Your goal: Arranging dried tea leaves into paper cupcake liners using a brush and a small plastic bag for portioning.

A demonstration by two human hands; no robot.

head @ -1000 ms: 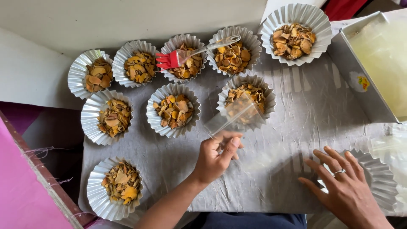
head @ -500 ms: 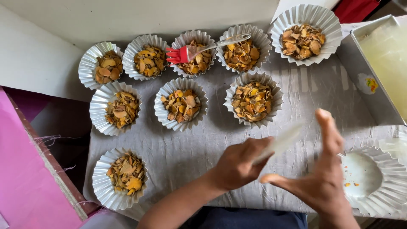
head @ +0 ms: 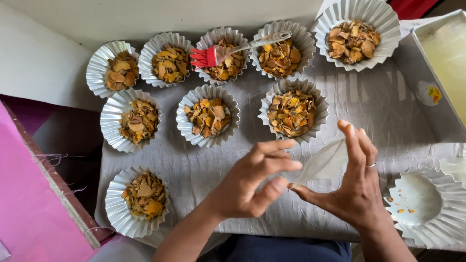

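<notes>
While both hands pinch a small clear bag (head: 323, 162) between them, left hand (head: 250, 182) and right hand (head: 357, 187) hover just below filled paper cups (head: 291, 111).

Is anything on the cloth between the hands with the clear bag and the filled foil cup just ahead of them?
Nothing visible. The left hand and right hand pinch the clear bag over bare grey cloth; the nearest filled foil cup lies just beyond.
</notes>
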